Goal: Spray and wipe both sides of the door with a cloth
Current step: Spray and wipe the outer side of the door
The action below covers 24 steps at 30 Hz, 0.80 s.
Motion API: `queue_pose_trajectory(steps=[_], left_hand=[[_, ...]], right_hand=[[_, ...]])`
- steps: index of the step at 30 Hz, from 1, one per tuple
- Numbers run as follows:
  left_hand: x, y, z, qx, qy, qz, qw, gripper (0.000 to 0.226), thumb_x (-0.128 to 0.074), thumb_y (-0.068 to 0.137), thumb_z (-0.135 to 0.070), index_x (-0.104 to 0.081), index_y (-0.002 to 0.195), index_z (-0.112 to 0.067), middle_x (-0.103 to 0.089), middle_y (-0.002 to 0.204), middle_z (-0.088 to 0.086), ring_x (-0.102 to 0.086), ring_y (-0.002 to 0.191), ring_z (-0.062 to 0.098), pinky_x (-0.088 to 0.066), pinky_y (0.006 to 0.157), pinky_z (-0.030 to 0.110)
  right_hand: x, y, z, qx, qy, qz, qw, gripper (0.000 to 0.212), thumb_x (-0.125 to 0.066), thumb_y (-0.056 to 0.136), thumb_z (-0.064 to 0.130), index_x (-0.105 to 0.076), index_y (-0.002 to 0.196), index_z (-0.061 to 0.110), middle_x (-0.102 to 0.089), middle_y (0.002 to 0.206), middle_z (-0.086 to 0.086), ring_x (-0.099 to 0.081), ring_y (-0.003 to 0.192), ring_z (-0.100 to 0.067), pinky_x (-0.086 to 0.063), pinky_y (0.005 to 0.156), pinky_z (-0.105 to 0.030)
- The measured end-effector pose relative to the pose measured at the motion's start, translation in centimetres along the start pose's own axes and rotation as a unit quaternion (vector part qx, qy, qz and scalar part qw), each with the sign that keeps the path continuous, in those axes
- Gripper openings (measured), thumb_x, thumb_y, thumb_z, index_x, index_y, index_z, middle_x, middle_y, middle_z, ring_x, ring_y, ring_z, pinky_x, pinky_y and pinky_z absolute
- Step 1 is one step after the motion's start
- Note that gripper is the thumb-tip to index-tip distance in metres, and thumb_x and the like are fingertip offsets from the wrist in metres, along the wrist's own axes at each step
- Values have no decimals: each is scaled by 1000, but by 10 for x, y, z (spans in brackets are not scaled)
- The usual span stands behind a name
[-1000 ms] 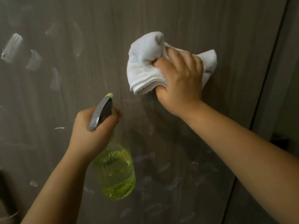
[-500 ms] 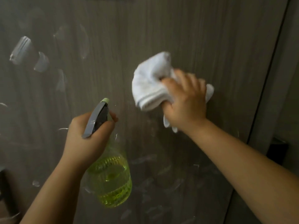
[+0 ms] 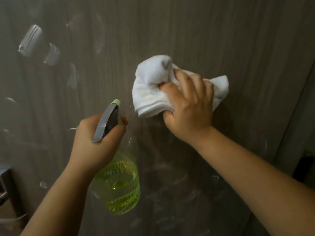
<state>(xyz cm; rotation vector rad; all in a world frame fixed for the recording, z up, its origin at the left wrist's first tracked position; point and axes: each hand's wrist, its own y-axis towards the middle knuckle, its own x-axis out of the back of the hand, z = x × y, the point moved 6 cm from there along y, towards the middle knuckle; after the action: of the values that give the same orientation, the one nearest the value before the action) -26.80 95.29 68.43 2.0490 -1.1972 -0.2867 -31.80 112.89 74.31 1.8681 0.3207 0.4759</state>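
Observation:
A grey-brown wood-grain door [image 3: 196, 31] fills the view, with wet streaks and smears across its left and lower parts. My right hand [image 3: 189, 106] grips a bunched white cloth [image 3: 150, 89] and presses it against the door at mid height. My left hand [image 3: 95, 142] holds a spray bottle [image 3: 119, 184] by its neck; the bottle has a grey trigger head with a pale green nozzle, and yellow-green liquid sits in its clear body. The nozzle points up toward the door, just left of the cloth.
The door's right edge and frame [image 3: 296, 99] run down the right side, with a dark gap [image 3: 305, 167] low beside it. A metal door handle [image 3: 4, 183] shows at the lower left edge.
My right hand slid the cloth down the door, then a little right and lower, with the cloth spread out more to the right. My left hand with the bottle stayed roughly in place.

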Motion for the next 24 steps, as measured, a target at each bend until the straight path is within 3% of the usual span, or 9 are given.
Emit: queue_pose_trajectory(steps=[4,7,11,15,17,20,24], left_hand=[[0,-4,7,5,-1,-7,1000,32,-60,76,-26,-55,69,5,-42,48,-2,-38,45,13,-31,43,30],[-1,-8,7,3,1,4,1000,31,-56,74,-23,-61,79,7,-45,49,-1,-39,44,8,-32,40,19],[4,-10,6,5,11,0,1000,28,-59,79,-18,-58,76,9,-44,54,13,-37,45,8,-31,42,23],[6,-16,3,6,4,24,1000,39,-57,72,-32,-65,82,5,-55,60,19,-45,49,14,-36,45,28],[2,-21,-1,3,-8,70,998,22,-58,71,-30,-69,76,-13,-56,55,6,-46,45,10,-36,42,24],[-9,-27,-2,-23,12,154,988,24,-56,69,-36,-69,79,-19,-57,58,10,-48,45,10,-37,43,26],[-29,-32,2,-17,29,207,978,21,-54,73,-22,-71,84,-19,-51,50,-7,-44,44,9,-34,45,26]], right_hand=[[-8,-34,18,38,21,32,999,31,-65,68,21,-71,97,15,-65,117,-14,-45,99,-31,-30,79,-38],[-10,-59,26,58,29,63,996,33,-65,65,21,-72,97,16,-65,116,-14,-45,98,-30,-31,78,-38],[-4,-69,24,51,67,112,990,35,-60,69,23,-69,102,17,-63,117,-13,-47,99,-30,-33,81,-40],[20,-46,-5,-69,147,79,984,41,-48,68,26,-64,103,12,-62,105,-14,-52,88,-34,-36,74,-40],[34,-38,-30,-138,142,41,979,42,-47,66,25,-65,100,8,-61,98,-16,-53,84,-37,-37,72,-41],[49,-35,-64,-213,140,10,967,32,-51,72,19,-63,99,7,-61,99,-15,-55,91,-39,-40,78,-43],[61,-47,-90,-277,176,12,945,24,-51,83,27,-59,100,12,-61,104,-5,-56,101,-29,-46,90,-53]])
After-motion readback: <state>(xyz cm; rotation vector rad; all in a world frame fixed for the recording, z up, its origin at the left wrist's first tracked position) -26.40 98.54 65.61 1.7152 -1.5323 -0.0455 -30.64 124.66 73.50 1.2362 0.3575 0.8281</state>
